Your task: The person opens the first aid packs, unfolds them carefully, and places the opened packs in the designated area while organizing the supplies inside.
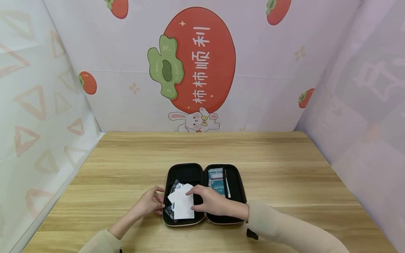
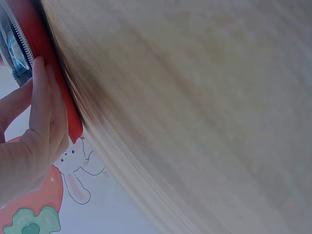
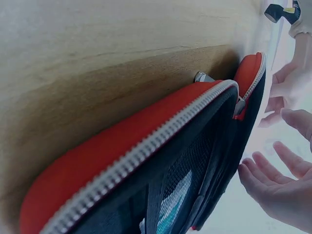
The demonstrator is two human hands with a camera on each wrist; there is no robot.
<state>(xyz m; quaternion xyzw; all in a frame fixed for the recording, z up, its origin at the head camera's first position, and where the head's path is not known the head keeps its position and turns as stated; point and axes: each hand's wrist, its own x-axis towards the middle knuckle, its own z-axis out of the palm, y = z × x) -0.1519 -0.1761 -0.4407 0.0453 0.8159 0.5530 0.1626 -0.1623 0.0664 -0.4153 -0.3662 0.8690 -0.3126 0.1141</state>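
Head view: the right hand [image 1: 211, 201] spreads its grip over white paper [image 1: 184, 208] overlapping shiny sachets [image 1: 170, 211]. The left hand [image 1: 150, 201], loosely spread, touches the case [image 1: 185, 171].

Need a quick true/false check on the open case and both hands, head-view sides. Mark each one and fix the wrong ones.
1. The case lies open on the table. True.
2. Its outer shell is blue. False: the outer shell is red in both wrist views.
3. A flat white item lies over the left half. True.
4. The blue-green packet is in the left half. False: the blue-green packet is in the right half.
5. The left hand is at the case's left edge. True.
6. The right hand rests on bare table. False: the right hand is over the case.
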